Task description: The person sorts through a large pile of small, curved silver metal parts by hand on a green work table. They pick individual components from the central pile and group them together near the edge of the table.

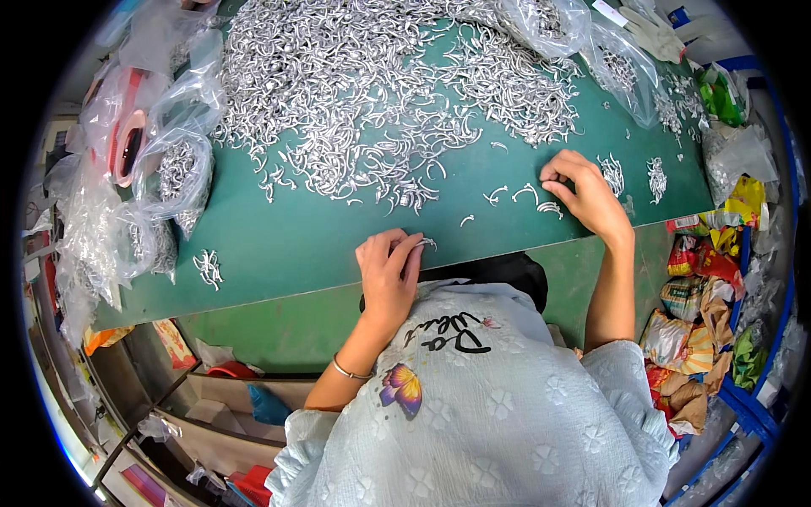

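- Green, smooth bench [296,262], flat-topped.
- Silvery heap [317,72] of curved metal bits, tangled across its far side.
- Clear, crinkled plastic bag [199,145] at left, bulging with similar bits.
- Right hand [589,196]: fingers curled beside loose pieces [551,208]; cannot tell whether they meet.
- Left hand [390,264]: fingers clamped on a metal piece [429,243], slim and shiny, near the bench's edge.

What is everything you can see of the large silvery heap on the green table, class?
The heap is many small, slim, mostly curved silver-grey pieces, shiny and metallic-looking, lying loosely at many angles. It covers much of the far part of the green table, thinning to scattered pieces nearer. A clear plastic bag seems to overlap its far right.
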`<state>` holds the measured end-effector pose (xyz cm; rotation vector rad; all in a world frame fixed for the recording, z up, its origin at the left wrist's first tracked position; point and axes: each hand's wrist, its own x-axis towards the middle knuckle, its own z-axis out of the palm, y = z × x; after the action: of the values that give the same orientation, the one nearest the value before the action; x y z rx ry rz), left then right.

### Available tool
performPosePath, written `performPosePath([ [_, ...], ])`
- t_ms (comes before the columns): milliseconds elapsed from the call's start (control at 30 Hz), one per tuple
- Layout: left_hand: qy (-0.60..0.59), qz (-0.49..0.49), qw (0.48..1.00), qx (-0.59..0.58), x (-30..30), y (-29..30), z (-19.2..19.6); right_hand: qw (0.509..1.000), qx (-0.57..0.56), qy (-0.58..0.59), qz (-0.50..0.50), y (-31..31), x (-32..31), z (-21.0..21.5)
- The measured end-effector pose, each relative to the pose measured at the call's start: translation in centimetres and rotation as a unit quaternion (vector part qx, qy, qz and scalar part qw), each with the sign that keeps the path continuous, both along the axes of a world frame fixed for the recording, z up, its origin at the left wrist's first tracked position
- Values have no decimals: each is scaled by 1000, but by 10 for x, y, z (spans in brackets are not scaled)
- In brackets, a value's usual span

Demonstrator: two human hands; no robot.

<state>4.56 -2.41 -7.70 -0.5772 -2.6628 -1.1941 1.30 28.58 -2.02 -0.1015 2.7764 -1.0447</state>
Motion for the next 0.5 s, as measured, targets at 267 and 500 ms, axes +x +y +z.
performPosePath([
  [267, 3, -3, 1000, -4, 0, -1, 1, 998, 19, 27, 47, -6, 3, -4],
  [500, 1, -7, 1000, -9, -1, -2, 1, 988, 21, 111, 103, -52, -5, -18],
])
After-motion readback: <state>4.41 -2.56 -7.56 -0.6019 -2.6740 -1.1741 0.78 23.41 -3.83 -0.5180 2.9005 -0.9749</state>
